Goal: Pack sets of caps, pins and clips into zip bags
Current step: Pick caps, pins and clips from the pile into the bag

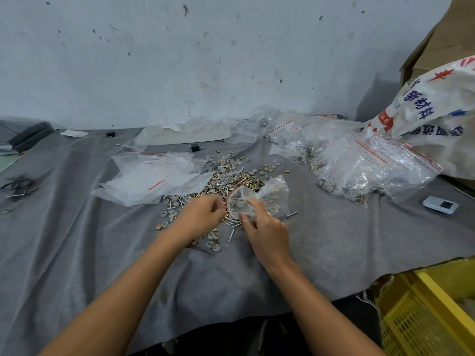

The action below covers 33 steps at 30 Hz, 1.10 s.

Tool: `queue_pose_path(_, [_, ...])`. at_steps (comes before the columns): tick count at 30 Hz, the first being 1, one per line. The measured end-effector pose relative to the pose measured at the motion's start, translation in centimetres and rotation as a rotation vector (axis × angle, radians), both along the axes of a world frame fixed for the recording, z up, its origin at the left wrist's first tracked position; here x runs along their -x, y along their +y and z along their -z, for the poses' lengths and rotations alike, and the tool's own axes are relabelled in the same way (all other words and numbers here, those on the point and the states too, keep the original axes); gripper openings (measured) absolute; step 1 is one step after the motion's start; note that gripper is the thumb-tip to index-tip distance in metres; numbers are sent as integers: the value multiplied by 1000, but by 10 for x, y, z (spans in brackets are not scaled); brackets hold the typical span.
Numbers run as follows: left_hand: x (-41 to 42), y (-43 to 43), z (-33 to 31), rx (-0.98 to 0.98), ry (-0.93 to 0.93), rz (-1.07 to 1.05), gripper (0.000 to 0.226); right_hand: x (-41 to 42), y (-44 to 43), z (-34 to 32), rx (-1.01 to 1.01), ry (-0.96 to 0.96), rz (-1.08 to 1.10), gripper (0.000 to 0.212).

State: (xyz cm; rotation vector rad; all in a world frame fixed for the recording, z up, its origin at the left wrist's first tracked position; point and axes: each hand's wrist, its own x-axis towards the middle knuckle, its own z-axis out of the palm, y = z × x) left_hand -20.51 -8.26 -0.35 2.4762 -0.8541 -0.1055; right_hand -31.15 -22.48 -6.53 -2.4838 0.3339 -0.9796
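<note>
Between my two hands, over the grey cloth (77, 253), I held a small zip bag (253, 199) with its red-lined mouth turned toward me. My right hand (264, 232) pinched the bag's near edge between thumb and fingers, some caps and clips already showing through the plastic. My left hand (199, 217) was curled at the bag's mouth, fingertips bunched together; whether they held anything I could not tell. Just beyond and under both hands lay the loose heap of caps, pins and clips (231, 181). Beyond my left hand sat a stack of empty zip bags (151, 181). Well beyond my right hand lay filled bags (365, 165), with a printed sack (431, 111) behind them.
</note>
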Motion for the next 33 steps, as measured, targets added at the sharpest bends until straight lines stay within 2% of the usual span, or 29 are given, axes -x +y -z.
queue_pose_path(2, [-4, 9, -3, -287, -16, 69, 6, 0, 0, 0, 7, -2, 2, 41])
queue_pose_path(4, [-3, 14, -6, -418, 14, 138, 6, 0, -1, 0, 3, 6, 0, 42])
queue_pose_path(8, [2, 14, -3, -471, 3, 206, 18, 1, 0, 0, 0, 26, -9, 42])
queue_pose_path(11, [2, 13, 3, -454, -68, 181, 14, 1, 0, -1, 2, 34, 2, 42])
queue_pose_path(15, [-2, 16, 13, -336, -36, 116, 5, 2, 1, -2, 2, 47, -4, 43])
queue_pose_path(19, [-7, 18, 9, -155, -51, 28, 9, 1, 1, -3, 3, 38, -6, 43])
queue_pose_path(23, [-8, 6, -6, -8, -91, 54, 12, 2, 3, -3, 31, 5, -5, 41])
queue_pose_path(28, [-3, -13, -16, 224, 107, 183, 19, 2, 2, -4, 1, -3, 10, 41])
queue_pose_path(31, [-9, -8, -6, 289, 37, 14, 12, 2, 1, -4, -19, -16, 11, 40])
queue_pose_path(33, [-14, 0, 3, 221, -18, -80, 8, 2, 1, -4, -30, -16, 10, 41])
